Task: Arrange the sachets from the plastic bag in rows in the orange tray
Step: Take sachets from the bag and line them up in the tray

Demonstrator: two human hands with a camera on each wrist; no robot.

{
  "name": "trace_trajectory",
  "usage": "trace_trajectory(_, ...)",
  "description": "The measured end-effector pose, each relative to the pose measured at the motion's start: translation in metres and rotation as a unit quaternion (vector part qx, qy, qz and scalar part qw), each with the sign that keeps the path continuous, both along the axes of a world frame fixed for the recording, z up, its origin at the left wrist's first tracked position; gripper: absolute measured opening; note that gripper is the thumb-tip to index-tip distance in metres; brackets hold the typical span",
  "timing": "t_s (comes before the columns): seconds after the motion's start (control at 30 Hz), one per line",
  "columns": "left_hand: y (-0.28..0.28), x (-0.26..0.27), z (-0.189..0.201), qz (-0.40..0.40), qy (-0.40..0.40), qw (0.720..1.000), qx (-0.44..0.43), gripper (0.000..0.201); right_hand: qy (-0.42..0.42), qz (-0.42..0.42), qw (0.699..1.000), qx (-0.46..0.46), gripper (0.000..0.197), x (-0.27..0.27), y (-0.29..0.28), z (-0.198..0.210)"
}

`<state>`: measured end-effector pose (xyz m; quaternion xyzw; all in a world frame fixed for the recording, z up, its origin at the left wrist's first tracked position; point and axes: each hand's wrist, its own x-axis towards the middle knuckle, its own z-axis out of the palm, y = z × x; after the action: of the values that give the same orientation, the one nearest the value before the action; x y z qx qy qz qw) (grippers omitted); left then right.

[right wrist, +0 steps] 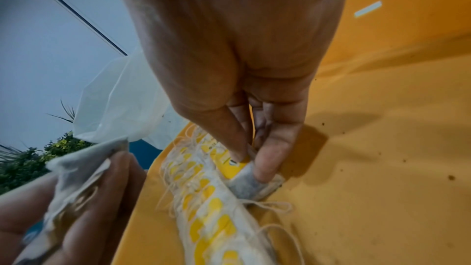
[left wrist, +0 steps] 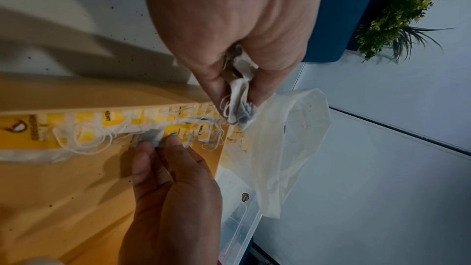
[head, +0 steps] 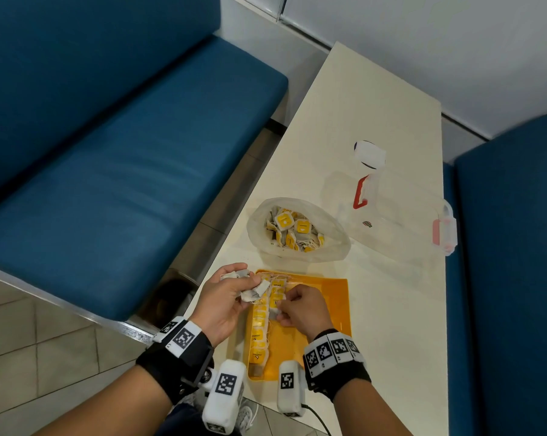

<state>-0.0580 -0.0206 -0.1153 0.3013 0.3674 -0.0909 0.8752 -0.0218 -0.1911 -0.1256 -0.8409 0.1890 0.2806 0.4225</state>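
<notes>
orange tray (head: 328, 309) with sachet row (head: 261, 322), plastic bag (head: 297, 228) of sachets, left hand (head: 225, 297) clutching several, right hand (head: 300, 309) pinching one

Right half of orange tray (head: 325, 313) floor unobstructed. Sachet row (head: 261, 322) occupies left side. Plastic bag (head: 297, 228) stands just beyond far rim; clear container (head: 401, 215) blocks bench (head: 391, 325) farther right.

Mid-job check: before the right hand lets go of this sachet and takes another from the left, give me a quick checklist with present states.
1. Right hand grip on sachet over the orange tray: ok.
2. Sachet lined up beside the finished row: ok.
3. Sachet lying flat: cannot tell.
4. Left hand holding spare sachets: ok.
5. Bare tray floor for more rows: ok.
6. Plastic bag open, sachets left inside: ok.
</notes>
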Motion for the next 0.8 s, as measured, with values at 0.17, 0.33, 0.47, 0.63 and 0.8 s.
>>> trace_trajectory(0.17, 0.0, 0.0, 0.001, -0.003, 0.001, 1.0, 0.005, 0.052, -0.009, -0.007, 1.0, -0.001, 0.01, -0.002, 0.005, 0.002)
trace_trajectory(0.33, 0.002, 0.0, 0.005, -0.008, 0.002, 1.0, 0.014, 0.048, -0.151, 0.083, 0.982, -0.078, 0.028, -0.005, 0.008, 0.02)
trace_trajectory(0.47, 0.002, 0.0, 0.007, -0.018, 0.006, 0.999, 0.038, 0.044, -0.282, 0.203, 0.937, 0.03, 0.042, -0.018, 0.014, 0.051)
trace_trajectory(0.63, 0.0, 0.0, 0.015, -0.043, 0.004, 0.998, 0.039, 0.033, -0.309, 0.259, 0.913, 0.053, 0.024, -0.021, 0.02, 0.054)
trace_trajectory(0.8, 0.006, -0.001, 0.014, -0.056, 0.004, 0.998, 0.029, 0.017, -0.26, 0.132, 0.954, 0.066, 0.011, -0.021, 0.018, 0.05)
